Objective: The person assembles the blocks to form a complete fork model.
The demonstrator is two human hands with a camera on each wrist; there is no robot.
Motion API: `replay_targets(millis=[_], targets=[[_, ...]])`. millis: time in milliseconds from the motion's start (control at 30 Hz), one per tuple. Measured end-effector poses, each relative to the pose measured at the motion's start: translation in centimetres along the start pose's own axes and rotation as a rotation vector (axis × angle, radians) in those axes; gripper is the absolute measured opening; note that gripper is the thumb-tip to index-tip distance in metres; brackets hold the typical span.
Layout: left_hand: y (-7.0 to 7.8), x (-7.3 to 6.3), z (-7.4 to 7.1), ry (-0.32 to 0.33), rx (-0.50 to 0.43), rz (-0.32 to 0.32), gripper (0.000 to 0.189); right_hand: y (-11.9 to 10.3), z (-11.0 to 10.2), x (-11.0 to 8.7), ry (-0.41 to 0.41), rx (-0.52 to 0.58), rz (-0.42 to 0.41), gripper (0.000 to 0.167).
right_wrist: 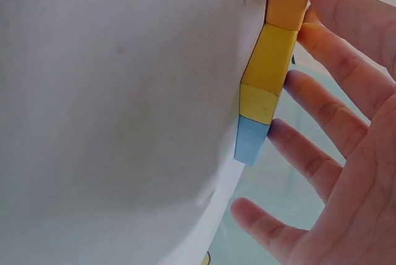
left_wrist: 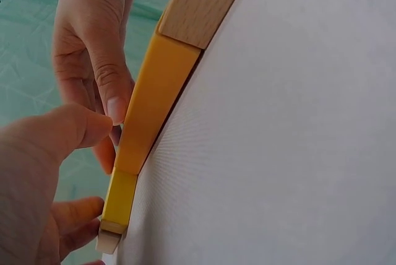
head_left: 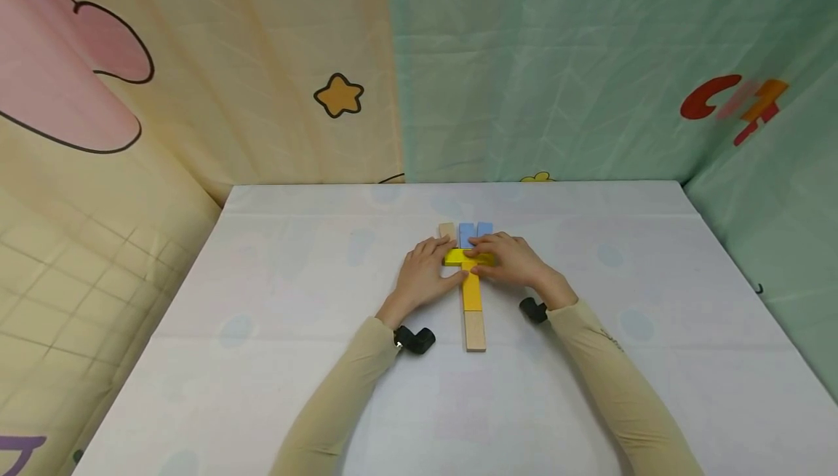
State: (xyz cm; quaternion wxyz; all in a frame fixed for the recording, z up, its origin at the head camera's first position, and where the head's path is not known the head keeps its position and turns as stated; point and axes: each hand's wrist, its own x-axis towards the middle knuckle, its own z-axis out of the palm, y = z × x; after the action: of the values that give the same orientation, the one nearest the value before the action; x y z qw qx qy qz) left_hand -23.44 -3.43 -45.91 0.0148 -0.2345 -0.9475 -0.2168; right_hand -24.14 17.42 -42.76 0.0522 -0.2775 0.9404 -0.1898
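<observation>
A yellow block (head_left: 452, 258) lies crosswise on the table, with an orange-yellow block (head_left: 471, 294) running from its middle towards the person. A plain wooden block (head_left: 475, 332) continues that line. Beyond the crosswise piece stand another wooden block (head_left: 447, 231) and two blue blocks (head_left: 466, 233). My left hand (head_left: 422, 272) touches the left end of the arrangement, its thumb by the orange-yellow block. From the other side, my right hand (head_left: 513, 259) rests extended fingertips on the yellow block; in the right wrist view its fingers (right_wrist: 328, 113) are spread along the blocks' upper faces.
A white patterned cloth covers the table (head_left: 262, 389). Behind it hangs a printed curtain (head_left: 556, 61), reaching round both sides. A black wrist camera (head_left: 416, 340) sits on the left wrist and another (head_left: 533, 310) on the right.
</observation>
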Motion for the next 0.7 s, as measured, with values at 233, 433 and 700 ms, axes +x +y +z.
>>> replay_targets(millis=[233, 433, 700], targets=[[0.2, 0.0, -0.2, -0.023, 0.001, -0.026, 0.063, 0.0, -0.2, 0.1, -0.016, -0.011, -0.007, 0.038], [0.3, 0.7, -0.2, -0.04, 0.0, -0.051, 0.048, -0.2, -0.6, 0.2, -0.037, -0.01, -0.005, 0.039], [0.7, 1.1, -0.6, -0.04, -0.013, -0.064, 0.042, 0.0, -0.8, 0.2, -0.04, 0.017, 0.008, 0.038]])
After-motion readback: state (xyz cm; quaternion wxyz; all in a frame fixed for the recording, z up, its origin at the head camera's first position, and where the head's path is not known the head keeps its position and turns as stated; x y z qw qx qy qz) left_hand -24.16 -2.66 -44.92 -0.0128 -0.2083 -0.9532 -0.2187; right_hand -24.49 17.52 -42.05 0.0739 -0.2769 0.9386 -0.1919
